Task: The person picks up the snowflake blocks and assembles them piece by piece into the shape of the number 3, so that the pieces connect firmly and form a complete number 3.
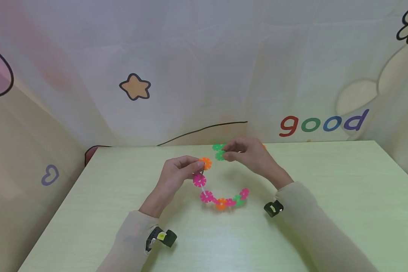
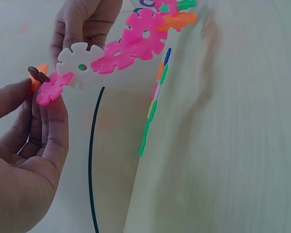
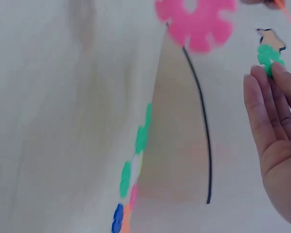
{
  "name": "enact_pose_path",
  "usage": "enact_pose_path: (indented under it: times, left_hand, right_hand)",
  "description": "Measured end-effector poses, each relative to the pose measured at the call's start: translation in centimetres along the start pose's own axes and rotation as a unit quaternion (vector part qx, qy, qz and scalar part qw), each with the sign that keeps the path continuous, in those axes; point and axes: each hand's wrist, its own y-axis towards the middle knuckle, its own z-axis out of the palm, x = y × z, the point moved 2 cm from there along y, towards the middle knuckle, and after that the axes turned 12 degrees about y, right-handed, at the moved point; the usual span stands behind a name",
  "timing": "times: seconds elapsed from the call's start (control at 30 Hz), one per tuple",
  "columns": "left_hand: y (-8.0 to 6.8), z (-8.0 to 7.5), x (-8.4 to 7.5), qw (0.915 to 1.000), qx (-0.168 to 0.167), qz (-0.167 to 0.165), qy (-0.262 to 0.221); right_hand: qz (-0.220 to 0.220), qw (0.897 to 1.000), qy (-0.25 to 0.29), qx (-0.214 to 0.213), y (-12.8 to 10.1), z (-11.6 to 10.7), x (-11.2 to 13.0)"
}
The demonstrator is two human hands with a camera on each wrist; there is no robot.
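My left hand point(image 1: 176, 172) pinches one end of a curved chain of interlocking flower-shaped plastic discs. An orange disc point(image 1: 207, 163) and a brown disc point(image 2: 38, 74) sit at that end, by the fingertips. From there the chain runs through pink, white point(image 2: 80, 67), orange and green discs to a pink disc point(image 1: 244, 193) at its far end, hanging low over the table. Farther back, my right hand point(image 1: 246, 154) holds a green flower disc point(image 3: 269, 57) between thumb and fingers, apart from the chain. The fingers partly hide that disc.
Loose flower discs lie along the table's point(image 1: 329, 211) back edge, among them green point(image 3: 126, 178), blue point(image 3: 117, 218) and pink ones; my right hand covers most of them in the head view. Behind the table hangs a printed cloth point(image 1: 197, 75).
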Motion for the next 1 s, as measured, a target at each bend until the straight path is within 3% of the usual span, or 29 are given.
enact_pose_path:
  times: [0.43, 1.0]
  left_hand:
    - [-0.2, 0.1, 0.0, 0.9999, 0.002, 0.014, -0.002]
    - [-0.4, 0.2, -0.2, 0.9999, -0.001, 0.011, 0.004]
  right_hand:
    - [-0.066, 0.995, 0.068, -0.016, -1.2, 1.5, 0.8]
    - [-0.123, 0.99, 0.066, -0.023, -1.6, 2.6, 1.2]
